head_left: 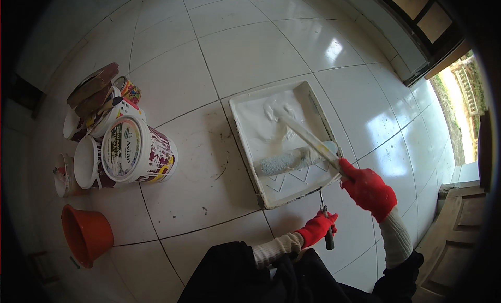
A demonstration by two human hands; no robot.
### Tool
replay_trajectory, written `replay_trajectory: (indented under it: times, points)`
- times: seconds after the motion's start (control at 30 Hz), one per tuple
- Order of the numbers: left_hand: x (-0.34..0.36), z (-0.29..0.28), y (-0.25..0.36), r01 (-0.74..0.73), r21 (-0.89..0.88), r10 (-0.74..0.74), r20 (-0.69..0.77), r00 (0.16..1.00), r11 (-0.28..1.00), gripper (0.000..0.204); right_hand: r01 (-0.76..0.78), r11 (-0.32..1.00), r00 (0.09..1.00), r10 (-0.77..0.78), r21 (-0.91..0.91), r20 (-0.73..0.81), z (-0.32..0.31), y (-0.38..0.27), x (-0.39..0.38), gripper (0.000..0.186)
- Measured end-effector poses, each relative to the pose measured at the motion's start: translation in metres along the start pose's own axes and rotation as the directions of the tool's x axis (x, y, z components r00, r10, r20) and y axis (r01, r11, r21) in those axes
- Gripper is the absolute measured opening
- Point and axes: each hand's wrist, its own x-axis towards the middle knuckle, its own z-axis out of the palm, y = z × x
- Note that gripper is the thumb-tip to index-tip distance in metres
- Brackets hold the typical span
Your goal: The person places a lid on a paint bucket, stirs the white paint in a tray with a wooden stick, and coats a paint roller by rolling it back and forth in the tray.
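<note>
A rectangular paint tray (243,146) of white paint (259,115) stands on the floor before me. My right hand (368,189), in a red glove, is closed round the near end of a long pale stirring stick (308,135); its far end dips into the paint. Across the tray's ribbed near part lies a paint roller (284,161), its sleeve coated pale grey-white. Its wire frame leads over the near edge to a dark handle. My left hand (316,228), also red-gloved, is closed at that handle, close to the tray's near right corner.
Left of the tray stand a lidded paint bucket (162,156), several other tubs, and a small can (129,89). An orange bucket (99,232) is tipped on its side at the near left. Paint spots mark the tiled floor (209,219). A wooden door panel (459,235) is at the right.
</note>
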Motion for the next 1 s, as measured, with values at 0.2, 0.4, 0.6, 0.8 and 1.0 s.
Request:
replay_trajectory:
  times: [0.2, 0.4, 0.6, 0.8, 1.0]
  points:
    - [0.006, -0.001, -0.004, 0.003, 0.041, -0.003, 0.017, 1.0, 0.999, 0.037, 0.032, 0.992, 0.998, -0.039, -0.119, -0.055, 0.009, 0.006, 0.003, 0.052]
    - [0.009, 0.002, -0.008, -0.001, 0.022, 0.0, 0.016, 1.0, 1.0, 0.035, -0.16, 0.987, 0.987, 0.16, 0.021, 0.003, -0.014, 0.007, 0.009, 0.05]
    - [0.008, -0.006, -0.023, 0.026, 0.108, -0.024, -0.016, 1.0, 0.994, 0.036, -0.017, 1.0, 0.999, 0.016, 0.025, 0.036, -0.003, 0.011, -0.004, 0.051]
    - [-0.003, 0.01, -0.018, 0.049, 0.151, -0.052, 0.015, 0.999, 0.987, 0.037, 0.021, 0.995, 0.992, -0.033, -0.095, -0.125, 0.002, 0.015, 0.014, 0.053]
    - [0.0, 0.001, -0.024, 0.071, 0.149, -0.072, 0.005, 0.997, 0.986, 0.038, -0.041, 0.995, 0.999, 0.039, 0.093, 0.018, -0.012, 0.026, -0.011, 0.052]
